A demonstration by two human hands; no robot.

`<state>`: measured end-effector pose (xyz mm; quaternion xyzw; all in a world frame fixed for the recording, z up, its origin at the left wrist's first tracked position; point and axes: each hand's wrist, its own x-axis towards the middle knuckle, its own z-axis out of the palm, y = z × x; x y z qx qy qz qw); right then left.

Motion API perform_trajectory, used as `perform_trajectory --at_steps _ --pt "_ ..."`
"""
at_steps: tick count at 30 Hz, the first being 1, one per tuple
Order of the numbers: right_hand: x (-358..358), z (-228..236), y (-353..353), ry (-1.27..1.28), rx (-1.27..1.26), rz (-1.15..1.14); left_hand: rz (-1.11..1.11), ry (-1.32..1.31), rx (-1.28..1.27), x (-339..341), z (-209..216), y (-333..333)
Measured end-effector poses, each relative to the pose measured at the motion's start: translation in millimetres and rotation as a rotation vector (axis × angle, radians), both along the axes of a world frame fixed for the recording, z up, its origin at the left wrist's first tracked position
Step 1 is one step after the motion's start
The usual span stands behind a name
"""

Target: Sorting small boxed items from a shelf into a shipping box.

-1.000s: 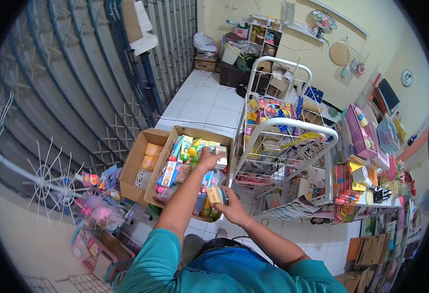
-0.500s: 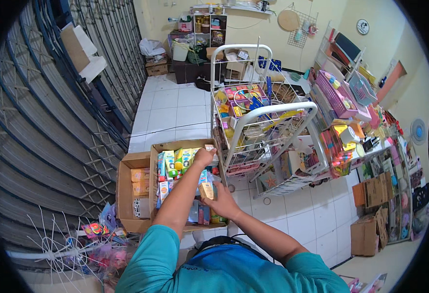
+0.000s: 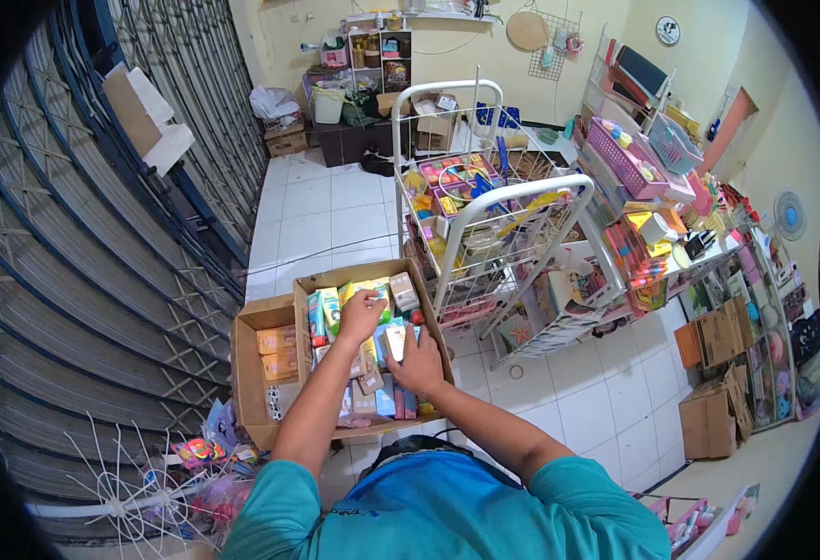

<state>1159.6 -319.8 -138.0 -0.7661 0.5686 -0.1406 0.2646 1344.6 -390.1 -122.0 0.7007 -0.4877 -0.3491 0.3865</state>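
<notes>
A cardboard carton (image 3: 309,282) full of small packaged goods stands below my hands. My left hand (image 3: 360,317) is over its far part, fingers curled down at yellow-and-green packs (image 3: 380,291); whether it grips one is hidden. To its right, my right hand (image 3: 416,364) has its fingers against a small cream box (image 3: 395,343), thumb side toward me. A brownish-grey box (image 3: 403,291) lies in the carton's far right corner. Blue-and-green packs (image 3: 316,317) stand at the left side. Small boxes (image 3: 363,399) fill the near part.
A smaller carton (image 3: 249,338) with orange packs adjoins on the left. Beyond, on the right, stands a white wire trolley (image 3: 466,224) loaded with goods. A folding metal gate (image 3: 102,280) runs along the left. A white wire rack (image 3: 116,504) lies near left. Stocked shelves (image 3: 708,271) line the right.
My left hand has moved left from the far right corner, where the brownish-grey box now lies uncovered. My right hand remains at the cream box. The view has shifted slightly.
</notes>
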Motion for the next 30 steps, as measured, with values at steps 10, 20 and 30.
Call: perform_trajectory --at_steps 10,20,30 --pt "-37.7 29.2 16.3 -0.282 -0.175 -0.002 -0.17 0.277 -0.159 -59.2 25.5 13.3" --pt "-260.1 46.9 76.5 -0.576 -0.007 -0.609 -0.902 0.469 0.126 -267.2 76.2 39.3" --pt "-463.9 27.0 210.0 -0.468 -0.157 -1.237 -1.311 0.307 0.102 -514.6 25.6 83.0"
